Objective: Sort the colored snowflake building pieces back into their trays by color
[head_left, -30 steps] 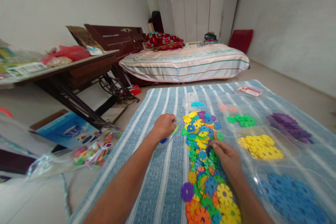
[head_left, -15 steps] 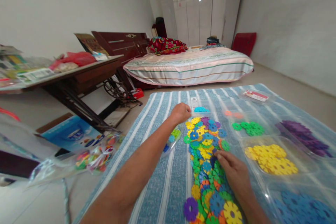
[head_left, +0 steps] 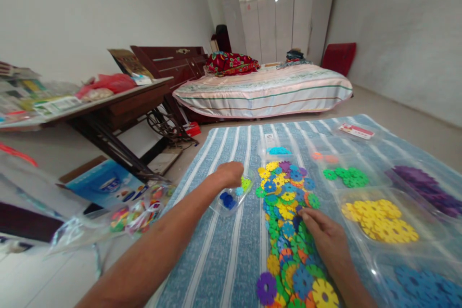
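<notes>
A long heap of mixed coloured snowflake discs (head_left: 288, 211) lies on a blue striped cloth (head_left: 231, 250). My right hand (head_left: 325, 238) rests on the heap with fingers curled, pinching among the discs; what it pinches is hidden. My left hand (head_left: 230, 173) hovers, fingers closed, over a small clear tray (head_left: 231, 198) holding a few blue and green discs; whether it holds a disc is not visible.
Clear trays at right hold sorted discs: green (head_left: 346, 177), yellow (head_left: 380, 215), purple (head_left: 426, 190), blue (head_left: 422, 288), teal (head_left: 278, 150). A bag of discs (head_left: 133, 209) lies on the floor at left. A wooden table (head_left: 101, 101) and a bed (head_left: 263, 89) stand beyond.
My left hand reached forward toward the teal tray, then drew back over the small clear tray. My right hand stayed on the mixed heap. The camera shifted slightly.
</notes>
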Tool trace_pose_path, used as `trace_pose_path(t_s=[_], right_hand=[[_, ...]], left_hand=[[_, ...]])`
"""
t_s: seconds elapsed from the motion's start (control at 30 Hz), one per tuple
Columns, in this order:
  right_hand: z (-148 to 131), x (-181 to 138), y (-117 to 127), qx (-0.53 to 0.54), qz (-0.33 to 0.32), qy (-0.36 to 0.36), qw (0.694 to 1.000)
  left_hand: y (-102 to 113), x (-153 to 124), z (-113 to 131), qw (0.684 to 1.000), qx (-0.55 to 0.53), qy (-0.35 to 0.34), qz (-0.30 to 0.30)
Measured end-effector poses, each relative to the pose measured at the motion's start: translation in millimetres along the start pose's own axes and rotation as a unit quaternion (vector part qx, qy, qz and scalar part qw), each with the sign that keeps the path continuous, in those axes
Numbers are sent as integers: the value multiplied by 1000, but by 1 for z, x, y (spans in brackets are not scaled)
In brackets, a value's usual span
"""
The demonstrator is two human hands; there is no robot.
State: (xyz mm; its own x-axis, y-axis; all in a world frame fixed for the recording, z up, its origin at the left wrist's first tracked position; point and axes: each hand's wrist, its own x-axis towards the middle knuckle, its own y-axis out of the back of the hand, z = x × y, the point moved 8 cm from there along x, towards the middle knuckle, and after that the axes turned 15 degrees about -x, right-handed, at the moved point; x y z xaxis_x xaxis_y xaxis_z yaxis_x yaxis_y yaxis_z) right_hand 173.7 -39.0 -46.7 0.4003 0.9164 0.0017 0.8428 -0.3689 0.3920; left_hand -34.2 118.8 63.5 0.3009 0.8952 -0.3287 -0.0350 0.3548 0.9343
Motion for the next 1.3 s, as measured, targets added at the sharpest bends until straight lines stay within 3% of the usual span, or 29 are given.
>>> trace_pose_path(t_s=[0.23, 0.53, 0.7, 0.9, 1.0, 1.07, 1.17, 1.3], right_hand=[[4, 1, -1, -8, -9, -6, 1000], [2, 1, -1, -12, -5, 3, 1000], [-1, 2, -1, -10, 1, 15, 1000], [-4, 1, 1, 2, 13, 21, 1000], [-2, 1, 1, 6, 12, 16, 1000], [-2, 1, 2, 6, 9, 15, 1000], [-2, 2, 2, 2, 2, 16, 1000], [-2, 3, 3, 12, -4, 19, 1000]], left_hand=[[-35, -1, -19, 999, 6, 26, -19], [-36, 4, -37, 996, -78, -8, -31], [-8, 6, -31, 989, -143, -30, -12], [59, 32, 20, 970, -194, -53, 135], [72, 32, 46, 959, -201, -59, 190], [63, 21, 63, 958, -200, -93, 185], [26, -12, 88, 958, -164, -197, 125], [-34, -59, 85, 969, -98, -221, 58]])
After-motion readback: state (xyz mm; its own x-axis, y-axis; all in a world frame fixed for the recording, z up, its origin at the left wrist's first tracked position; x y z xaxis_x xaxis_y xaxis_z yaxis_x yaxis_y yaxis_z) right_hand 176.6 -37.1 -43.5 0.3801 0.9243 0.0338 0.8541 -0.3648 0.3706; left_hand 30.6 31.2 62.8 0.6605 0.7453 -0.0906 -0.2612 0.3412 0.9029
